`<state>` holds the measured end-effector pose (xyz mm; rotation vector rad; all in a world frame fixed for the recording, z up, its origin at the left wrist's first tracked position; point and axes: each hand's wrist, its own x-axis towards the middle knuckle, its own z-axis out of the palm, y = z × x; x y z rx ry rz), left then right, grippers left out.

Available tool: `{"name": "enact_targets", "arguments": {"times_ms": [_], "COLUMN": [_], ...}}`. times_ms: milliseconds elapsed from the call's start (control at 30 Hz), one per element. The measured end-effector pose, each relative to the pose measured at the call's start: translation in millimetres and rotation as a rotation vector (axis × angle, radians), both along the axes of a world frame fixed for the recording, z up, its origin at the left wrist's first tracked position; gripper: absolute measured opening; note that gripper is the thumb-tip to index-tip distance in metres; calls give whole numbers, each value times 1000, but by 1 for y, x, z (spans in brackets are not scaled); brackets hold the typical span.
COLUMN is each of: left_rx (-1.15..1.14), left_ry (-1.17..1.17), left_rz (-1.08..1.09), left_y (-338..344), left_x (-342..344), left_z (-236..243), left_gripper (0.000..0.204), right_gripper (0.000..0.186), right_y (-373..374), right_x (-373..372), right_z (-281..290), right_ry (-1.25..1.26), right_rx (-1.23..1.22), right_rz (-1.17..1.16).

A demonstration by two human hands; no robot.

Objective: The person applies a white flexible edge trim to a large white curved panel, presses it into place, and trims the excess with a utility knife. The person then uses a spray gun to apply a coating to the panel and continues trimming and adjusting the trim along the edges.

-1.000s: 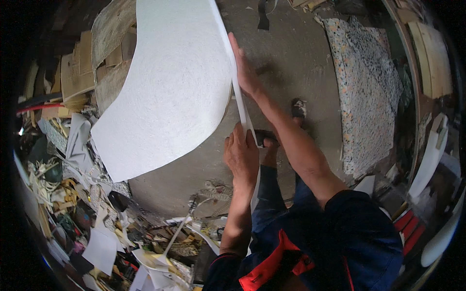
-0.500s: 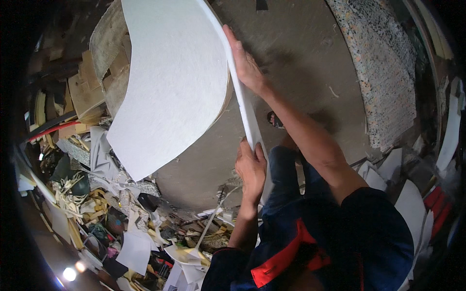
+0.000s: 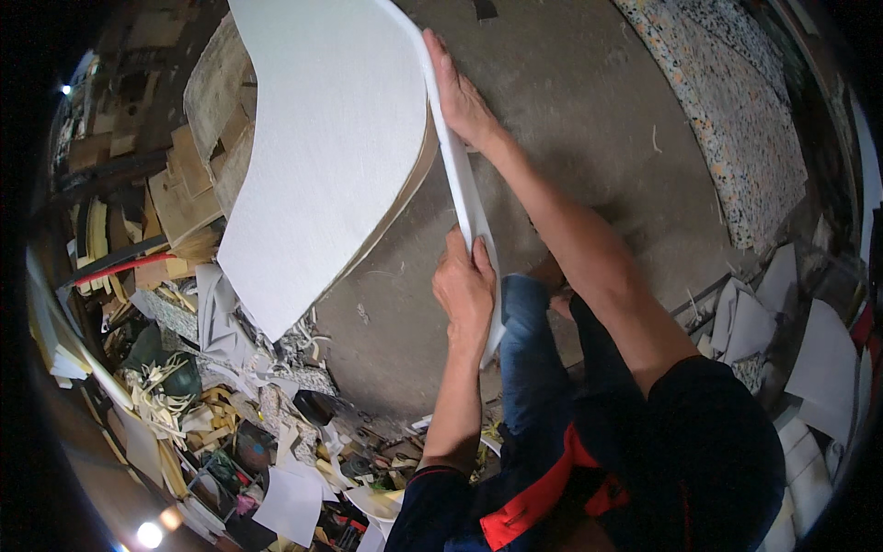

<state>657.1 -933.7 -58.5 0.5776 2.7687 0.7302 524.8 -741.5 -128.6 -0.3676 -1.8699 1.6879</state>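
Observation:
A long white sheet (image 3: 458, 189), soft and foam-like, stands nearly on edge in front of me. My left hand (image 3: 464, 287) is closed around its near part, the thumb along the right side. Farther up, my right hand (image 3: 463, 99) lies flat against the sheet's right face with its fingers stretched out. To the left of this sheet spreads a broad white sheet (image 3: 331, 138) with a curved outline, a thin tan layer showing under its right edge. The far ends of both sheets run out of view, so I cannot tell whether they join.
Scraps of foam, paper and board (image 3: 230, 405) heap up at the lower left. Speckled foam slabs (image 3: 736, 120) lie at the far right, with white offcuts (image 3: 745, 317) nearer me. Cardboard pieces (image 3: 179, 198) are stacked at left. Bare grey floor (image 3: 589, 138) shows between.
Both hands have shifted slightly away from me along with the upright sheet. The view has turned a little, and more of the tan layer shows under the broad sheet.

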Motion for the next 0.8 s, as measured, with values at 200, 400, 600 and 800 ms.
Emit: {"name": "enact_targets", "arguments": {"times_ms": [200,400,600,800], "left_rx": [-60,-97,-106,-104], "left_ry": [31,4,41,-31], "left_rz": [-41,-101,-207,-287], "left_y": [-13,-29,-60,-118], "left_x": [-4,-27,-41,-44], "left_z": [3,11,8,8], "left_gripper": [19,20,14,21], "right_gripper": [79,78,78,80], "right_y": [-11,-23,-35,-59], "right_x": [-3,-6,-5,3], "right_z": [-6,-7,-8,-7], "right_ry": [-17,-7,-28,-50], "right_rx": [-47,-50,-42,-62], "right_rz": [-54,-144,-257,-353]}}
